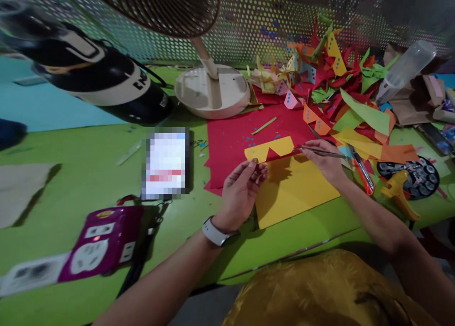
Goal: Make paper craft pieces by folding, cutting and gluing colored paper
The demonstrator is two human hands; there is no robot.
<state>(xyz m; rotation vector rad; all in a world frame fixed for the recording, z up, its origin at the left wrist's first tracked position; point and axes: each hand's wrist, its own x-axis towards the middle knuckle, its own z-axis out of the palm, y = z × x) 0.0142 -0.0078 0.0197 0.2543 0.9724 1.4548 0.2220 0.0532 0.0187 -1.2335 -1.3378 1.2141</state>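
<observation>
My left hand point(243, 186), with a white watch on its wrist, pinches the lower left end of a small yellow paper cutout point(280, 146) that has a notch in its lower edge. In my right hand point(325, 161) are thin metal tweezers point(320, 151), their tips at the cutout's right end. Beneath both hands lies a yellow sheet point(296, 188), partly over a red sheet point(227, 146). Small blue dots point(250, 139) and a thin green strip point(264, 125) rest on the red sheet.
Cut paper pieces point(316, 75) pile up behind. A fan base point(213, 91), black bottle point(117, 84), phone point(167, 162) and purple power strip point(103, 238) stand or lie leftward. At right are a cutter point(361, 168), yellow glue gun point(400, 191) and clear bottle point(408, 67).
</observation>
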